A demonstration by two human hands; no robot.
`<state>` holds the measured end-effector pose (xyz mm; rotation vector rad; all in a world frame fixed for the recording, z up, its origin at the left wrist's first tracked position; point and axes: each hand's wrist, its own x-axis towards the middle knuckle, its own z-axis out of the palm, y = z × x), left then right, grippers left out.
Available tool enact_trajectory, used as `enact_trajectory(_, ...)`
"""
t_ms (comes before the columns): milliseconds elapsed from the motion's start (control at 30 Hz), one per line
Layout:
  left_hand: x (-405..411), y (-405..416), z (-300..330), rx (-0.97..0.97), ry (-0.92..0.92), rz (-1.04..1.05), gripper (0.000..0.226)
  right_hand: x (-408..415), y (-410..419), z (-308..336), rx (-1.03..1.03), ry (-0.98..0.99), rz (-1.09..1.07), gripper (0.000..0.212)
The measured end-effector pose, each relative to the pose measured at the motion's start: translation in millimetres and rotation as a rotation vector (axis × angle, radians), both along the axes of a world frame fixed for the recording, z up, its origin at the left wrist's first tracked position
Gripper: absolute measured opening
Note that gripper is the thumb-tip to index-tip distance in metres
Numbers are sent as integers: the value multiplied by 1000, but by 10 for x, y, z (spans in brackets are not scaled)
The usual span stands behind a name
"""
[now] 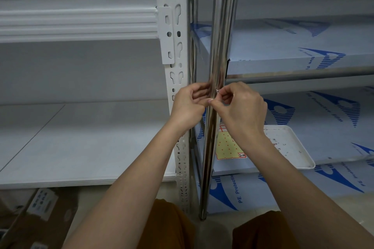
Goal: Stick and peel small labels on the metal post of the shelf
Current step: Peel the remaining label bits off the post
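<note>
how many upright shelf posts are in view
2: a white slotted post left of centre, and a shiny metal post just right of it, where both hands work. Others may be hidden behind them.

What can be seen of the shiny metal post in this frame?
The shiny metal post is a round, polished, mirror-like tube, seemingly stainless steel. It stands upright at the front corner of the film-covered shelves, beside the white slotted upright, and runs from the top edge down to a foot on the floor. The left hand curls against its left side; the right hand pinches a tiny white label at its right edge. The hands reflect in it.
</note>
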<state>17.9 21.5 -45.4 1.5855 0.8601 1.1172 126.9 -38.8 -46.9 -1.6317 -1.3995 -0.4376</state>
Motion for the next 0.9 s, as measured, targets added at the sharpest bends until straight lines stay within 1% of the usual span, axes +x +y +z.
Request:
enact_trajectory(267,2,0,2,16,-4,2,47,-5,-14,-5,18,71,38,14)
enact_trajectory(367,5,-7,7,6,-10,-2,48,14,-25,-1,54,85,41,13)
enact_trajectory(467,11,-19,15,-13,-14,-8,48,113,-44,20,54,120,118,15)
enact_trajectory(600,-3,-15,9,-2,-8,5,46,148,-93,-27,43,95,193,9)
enact_trajectory(667,-11,-32,23,2,1,6,46,125,-94,-51,38,101,218,13)
enact_trajectory(767,-12,-44,38,3,13,3,45,102,-67,-53,42,88,219,17)
enact_trajectory(900,-12,-37,32,-4,19,11,45,100,-28,-50,40,55,222,12)
